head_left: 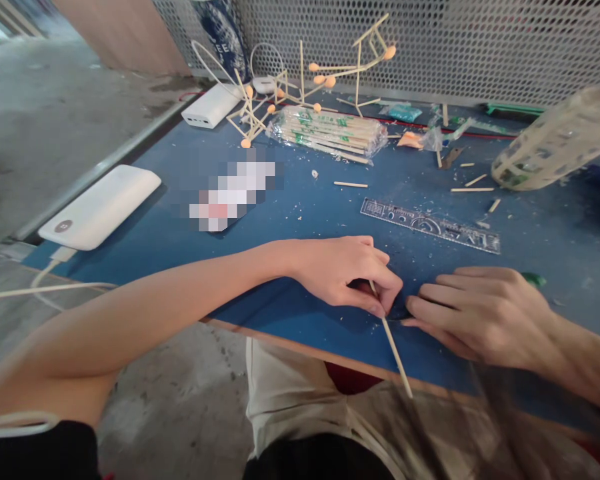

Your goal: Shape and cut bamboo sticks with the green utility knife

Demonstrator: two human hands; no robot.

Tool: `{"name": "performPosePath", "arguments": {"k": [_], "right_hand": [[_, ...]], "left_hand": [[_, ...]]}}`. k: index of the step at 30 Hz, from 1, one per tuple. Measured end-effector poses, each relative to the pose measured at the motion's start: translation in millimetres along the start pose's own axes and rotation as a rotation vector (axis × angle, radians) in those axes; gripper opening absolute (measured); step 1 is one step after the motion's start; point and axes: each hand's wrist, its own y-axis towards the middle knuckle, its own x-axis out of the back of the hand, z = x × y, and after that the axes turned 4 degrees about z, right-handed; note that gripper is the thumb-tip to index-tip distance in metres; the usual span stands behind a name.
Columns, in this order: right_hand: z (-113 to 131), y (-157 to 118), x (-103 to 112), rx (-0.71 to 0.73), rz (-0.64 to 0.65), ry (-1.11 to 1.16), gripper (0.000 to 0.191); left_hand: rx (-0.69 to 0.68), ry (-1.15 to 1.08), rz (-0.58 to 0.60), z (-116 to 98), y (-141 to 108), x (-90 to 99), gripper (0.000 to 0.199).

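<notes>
My left hand (pixel 350 273) is closed in a pinch on a thin wooden stick (pixel 397 359), which slants down past the table's front edge. To its right, my right hand (pixel 485 313) is closed, knuckles up, around a tool mostly hidden by the fingers. A thin dark blade (pixel 396 319) juts from those fingers and meets the stick just below my left fingertips. Something green (pixel 533 279) shows behind the right hand; I cannot tell whether it belongs to the tool. Beyond both hands a clear plastic ruler (pixel 430 225) lies flat.
Stick frames with orange joint balls (pixel 330 81) stand at the back beside a bag of wooden sticks (pixel 330 130). White power banks (pixel 100 207) and a blurred-out item (pixel 233 197) lie left. A patterned bottle (pixel 560 140) leans at right, near cut stick pieces (pixel 473 189).
</notes>
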Motion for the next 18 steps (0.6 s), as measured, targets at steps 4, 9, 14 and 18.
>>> {"name": "performPosePath", "arguments": {"k": [4, 9, 14, 18], "right_hand": [[2, 1, -1, -0.004, 0.002, -0.004, 0.015], [8, 9, -2, 0.002, -0.053, -0.043, 0.019], [3, 9, -2, 0.005, -0.086, -0.022, 0.021], [-1, 4, -2, -0.005, -0.089, -0.012, 0.015]], "left_hand": [[0.017, 0.004, 0.021, 1, 0, 0.0, 0.014], [0.002, 0.023, 0.028, 1, 2, -0.7, 0.015], [0.010, 0.012, 0.035, 0, 1, 0.7, 0.017], [0.017, -0.028, 0.023, -1, -1, 2.4, 0.017]]}}
